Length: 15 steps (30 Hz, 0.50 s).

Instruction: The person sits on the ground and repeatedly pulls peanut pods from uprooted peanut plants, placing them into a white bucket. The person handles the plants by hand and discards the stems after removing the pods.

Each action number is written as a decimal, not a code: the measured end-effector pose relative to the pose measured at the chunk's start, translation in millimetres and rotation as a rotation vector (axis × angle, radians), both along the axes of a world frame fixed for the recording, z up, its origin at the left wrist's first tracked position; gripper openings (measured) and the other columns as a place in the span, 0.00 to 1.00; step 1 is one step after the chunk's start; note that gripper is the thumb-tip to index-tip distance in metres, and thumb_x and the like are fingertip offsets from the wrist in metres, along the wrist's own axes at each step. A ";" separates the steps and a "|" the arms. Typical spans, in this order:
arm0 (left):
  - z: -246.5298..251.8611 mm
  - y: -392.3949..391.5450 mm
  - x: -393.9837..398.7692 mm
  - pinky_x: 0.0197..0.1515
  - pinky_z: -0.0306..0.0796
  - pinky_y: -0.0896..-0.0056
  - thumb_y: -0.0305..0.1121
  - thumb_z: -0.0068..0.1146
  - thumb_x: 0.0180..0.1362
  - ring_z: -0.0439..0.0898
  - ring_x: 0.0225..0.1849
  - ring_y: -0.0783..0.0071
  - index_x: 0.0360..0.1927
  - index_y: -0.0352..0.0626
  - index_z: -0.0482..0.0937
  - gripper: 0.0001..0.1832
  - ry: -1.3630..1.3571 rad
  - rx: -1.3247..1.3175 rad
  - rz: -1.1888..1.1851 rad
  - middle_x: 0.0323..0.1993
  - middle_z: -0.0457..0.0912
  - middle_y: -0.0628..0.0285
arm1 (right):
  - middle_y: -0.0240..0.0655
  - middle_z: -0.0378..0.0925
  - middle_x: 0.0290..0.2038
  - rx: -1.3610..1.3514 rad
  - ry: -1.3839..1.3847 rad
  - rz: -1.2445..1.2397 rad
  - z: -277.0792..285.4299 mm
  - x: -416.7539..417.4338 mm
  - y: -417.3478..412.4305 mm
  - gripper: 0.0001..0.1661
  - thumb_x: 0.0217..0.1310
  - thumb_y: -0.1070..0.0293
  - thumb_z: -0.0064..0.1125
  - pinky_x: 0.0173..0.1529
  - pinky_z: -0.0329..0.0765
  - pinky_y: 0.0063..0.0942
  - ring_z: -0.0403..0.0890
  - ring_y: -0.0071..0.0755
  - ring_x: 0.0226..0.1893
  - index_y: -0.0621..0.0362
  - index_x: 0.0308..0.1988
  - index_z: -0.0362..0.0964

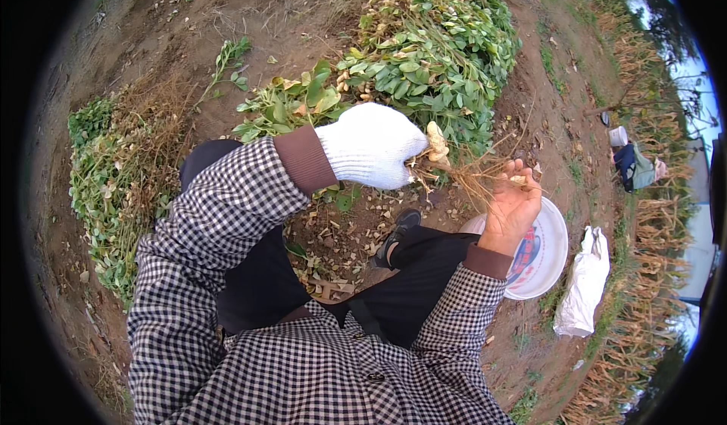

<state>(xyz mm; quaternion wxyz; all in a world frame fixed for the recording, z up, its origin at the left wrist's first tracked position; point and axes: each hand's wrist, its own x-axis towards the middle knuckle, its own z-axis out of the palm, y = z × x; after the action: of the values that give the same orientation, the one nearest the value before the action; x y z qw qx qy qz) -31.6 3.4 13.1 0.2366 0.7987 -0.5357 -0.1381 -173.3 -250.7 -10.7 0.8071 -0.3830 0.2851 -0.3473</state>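
My left hand [372, 145], in a white knit glove, is closed around the base of a peanut plant. The plant's thin brown roots [474, 178] stretch to the right, and pale peanut pods [437, 144] stand beside the glove. My bare right hand [511, 209] is palm up at the root ends, fingers curled around a small peanut pod [518, 180]. Below that wrist is a white plastic bucket [555, 249] with printing; the hand and sleeve partly cover it. Leaves [284, 107] show behind the glove, but whether they belong to the held plant I cannot tell.
A large heap of leafy peanut plants [426, 67] lies ahead. Another pile of plants [113, 192] is at left. Right of the bucket lies a white sack [582, 286]. Farther off are a person [639, 166], a small bucket [618, 136] and dry cornstalks [659, 243].
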 end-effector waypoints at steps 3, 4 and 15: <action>-0.1 -1.3 3.0 0.31 0.76 0.53 0.42 0.62 0.50 0.82 0.27 0.52 0.34 0.40 0.80 0.15 -0.020 0.140 0.065 0.21 0.79 0.54 | 0.37 0.75 0.40 -0.054 -0.105 -0.048 21.6 -33.3 2.8 0.08 0.66 0.77 0.44 0.22 0.70 0.17 0.72 0.23 0.24 0.61 0.44 0.68; -0.8 -2.5 3.3 0.30 0.76 0.53 0.40 0.62 0.50 0.82 0.26 0.54 0.33 0.40 0.80 0.14 -0.029 0.150 0.079 0.20 0.79 0.55 | 0.36 0.74 0.35 -0.138 -0.160 0.082 33.1 -36.1 12.1 0.07 0.67 0.76 0.45 0.21 0.68 0.15 0.70 0.20 0.21 0.62 0.43 0.69; -34.4 -2.8 5.9 0.25 0.74 0.57 0.34 0.64 0.46 0.83 0.23 0.59 0.28 0.45 0.81 0.07 -0.286 -0.010 0.111 0.18 0.79 0.60 | 0.30 0.81 0.29 -1.251 0.681 0.633 18.9 51.5 112.3 0.22 0.68 0.63 0.62 0.32 0.69 0.16 0.73 0.13 0.28 0.66 0.54 0.73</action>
<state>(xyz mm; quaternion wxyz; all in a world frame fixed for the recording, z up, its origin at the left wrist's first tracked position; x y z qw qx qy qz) -25.7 0.6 -21.3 0.1693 0.8374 -0.5197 -0.0068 -121.8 -138.4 8.2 0.3695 -0.9158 0.1455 -0.0599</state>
